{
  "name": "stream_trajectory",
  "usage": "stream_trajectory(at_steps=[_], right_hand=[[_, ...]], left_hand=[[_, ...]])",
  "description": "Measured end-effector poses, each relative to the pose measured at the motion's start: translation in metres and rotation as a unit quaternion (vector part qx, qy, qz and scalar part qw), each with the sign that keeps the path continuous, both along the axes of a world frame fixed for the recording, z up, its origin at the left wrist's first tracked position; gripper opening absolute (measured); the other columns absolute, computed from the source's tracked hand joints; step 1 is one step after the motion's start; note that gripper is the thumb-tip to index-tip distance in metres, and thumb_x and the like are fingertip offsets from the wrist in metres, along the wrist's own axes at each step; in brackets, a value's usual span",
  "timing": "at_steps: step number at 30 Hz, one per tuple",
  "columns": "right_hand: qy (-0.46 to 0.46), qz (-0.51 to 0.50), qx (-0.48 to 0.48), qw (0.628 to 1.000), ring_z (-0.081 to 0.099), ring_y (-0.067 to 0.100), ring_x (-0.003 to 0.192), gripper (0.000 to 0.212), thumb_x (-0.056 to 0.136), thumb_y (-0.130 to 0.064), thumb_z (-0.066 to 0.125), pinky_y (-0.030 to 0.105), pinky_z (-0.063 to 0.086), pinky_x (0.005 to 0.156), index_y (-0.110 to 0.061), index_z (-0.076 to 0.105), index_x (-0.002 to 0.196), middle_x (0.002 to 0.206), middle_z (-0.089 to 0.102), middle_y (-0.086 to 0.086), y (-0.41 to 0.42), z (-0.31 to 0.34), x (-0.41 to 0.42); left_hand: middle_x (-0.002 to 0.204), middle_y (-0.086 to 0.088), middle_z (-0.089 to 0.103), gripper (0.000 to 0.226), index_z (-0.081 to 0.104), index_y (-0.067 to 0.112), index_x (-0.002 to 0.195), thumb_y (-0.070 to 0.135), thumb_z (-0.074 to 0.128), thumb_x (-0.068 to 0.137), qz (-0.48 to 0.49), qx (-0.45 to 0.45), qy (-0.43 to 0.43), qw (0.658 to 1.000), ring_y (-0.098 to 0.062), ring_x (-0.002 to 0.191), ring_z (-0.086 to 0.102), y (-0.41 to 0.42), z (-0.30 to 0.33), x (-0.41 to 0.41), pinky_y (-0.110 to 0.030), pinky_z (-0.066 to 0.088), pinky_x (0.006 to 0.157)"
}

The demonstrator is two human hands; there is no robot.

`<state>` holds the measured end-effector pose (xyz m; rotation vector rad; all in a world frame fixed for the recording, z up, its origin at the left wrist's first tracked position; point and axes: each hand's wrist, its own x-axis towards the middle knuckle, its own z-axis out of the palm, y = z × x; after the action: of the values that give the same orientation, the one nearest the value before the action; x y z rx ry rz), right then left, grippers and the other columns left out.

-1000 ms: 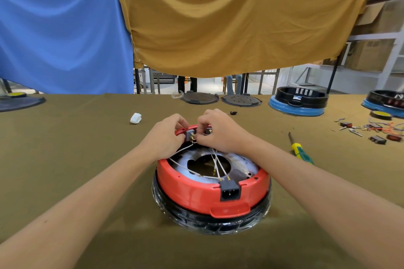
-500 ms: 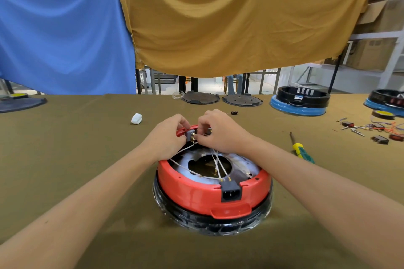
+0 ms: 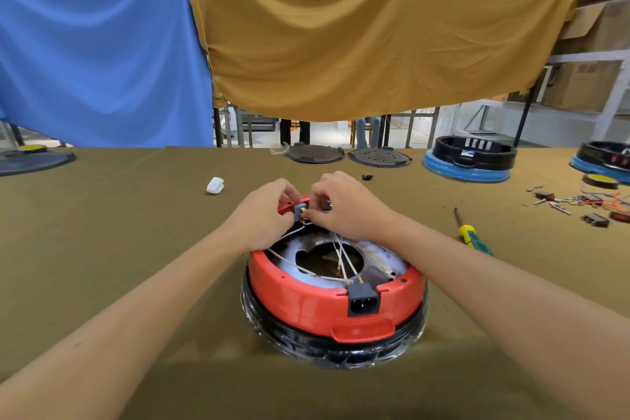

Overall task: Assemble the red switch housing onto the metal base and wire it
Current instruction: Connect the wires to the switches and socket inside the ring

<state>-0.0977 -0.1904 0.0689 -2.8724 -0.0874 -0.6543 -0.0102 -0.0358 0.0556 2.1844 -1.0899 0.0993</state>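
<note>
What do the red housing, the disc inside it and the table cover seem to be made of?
Red housing: probably moulded plastic, smooth and glossy, with soft highlights on its rounded wall.
Disc inside: looks like bare metal, silvery with a dull reflective sheen.
Table cover: seems to be woven cloth, matte olive, with slight creases and no shine.

Bright, even light from above & from the open gap behind the cloths. Soft, faint shadows on the counter [image 3: 136, 266]. Middle is sharp. Wide lens bends the edges; arms look stretched near the bottom corners.
</note>
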Motion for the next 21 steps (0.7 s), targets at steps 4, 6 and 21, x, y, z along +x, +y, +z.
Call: stream_trajectory(at_steps=[4,6,21], right_hand=[[-0.005,0.007,-0.038,0.999,0.042,0.014,0.087,0.018,0.094,-0.031,0.062,0.032,0.043,0.072,-0.016,0.069,0.087,0.083,0.05,-0.005,0.002,0.002,-0.001],[-0.004,0.013,-0.069,0.998,0.039,0.013,0.088,0.02,0.096,-0.029,0.059,0.032,0.043,0.072,-0.013,0.069,0.09,0.083,0.046,-0.006,0.004,0.002,-0.001],[0.01,0.029,-0.015,0.999,0.05,0.013,0.088,0.023,0.097,-0.031,0.059,0.029,0.042,0.079,-0.012,0.073,0.096,0.09,0.062,-0.002,-0.005,0.012,0.0]], left_hand=[[0.097,0.007,0.061,0.014,0.057,0.022,0.105,0.017,0.062,0.093,-0.005,0.004,-0.014,1.0,-0.013,0.086,0.056,0.0,0.002,-0.002,-0.022,0.04,0.066],[0.096,0.007,0.062,0.014,0.057,0.022,0.104,0.016,0.061,0.093,-0.008,0.006,-0.022,1.0,-0.015,0.087,0.057,0.0,0.003,-0.003,-0.026,0.04,0.069],[0.103,0.001,0.063,0.02,0.057,0.021,0.11,0.014,0.06,0.092,-0.01,0.02,-0.021,1.0,-0.018,0.091,0.058,0.0,0.0,0.001,-0.031,0.045,0.077]])
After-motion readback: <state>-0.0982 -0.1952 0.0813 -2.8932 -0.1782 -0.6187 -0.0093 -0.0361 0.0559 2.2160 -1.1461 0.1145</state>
